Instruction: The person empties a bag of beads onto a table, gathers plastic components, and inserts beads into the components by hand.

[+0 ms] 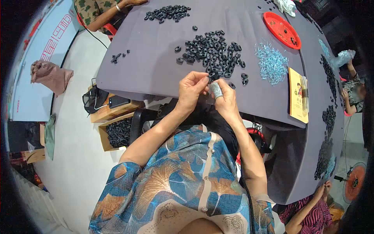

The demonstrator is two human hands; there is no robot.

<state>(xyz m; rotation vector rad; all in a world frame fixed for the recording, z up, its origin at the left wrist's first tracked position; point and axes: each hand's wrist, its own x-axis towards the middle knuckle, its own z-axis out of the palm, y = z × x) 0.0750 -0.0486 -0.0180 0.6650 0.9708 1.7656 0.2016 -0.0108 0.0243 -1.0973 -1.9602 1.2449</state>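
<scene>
My left hand (191, 90) and my right hand (224, 97) meet at the near table edge. Between their pinched fingertips is a small black part (213, 77), partly hidden by the fingers. Silvery tape is wrapped round a finger of my right hand. Just beyond my hands lies a large pile of black oval parts (214, 52). To its right, small clear-blue pieces (271, 63) are heaped on the grey tablecloth (144, 58).
A red tray (281, 30) and a yellow booklet (297, 95) lie on the right. More black parts (167, 13) sit farther back. A box of black parts (119, 132) stands on the floor at left. Other people sit around the table edges.
</scene>
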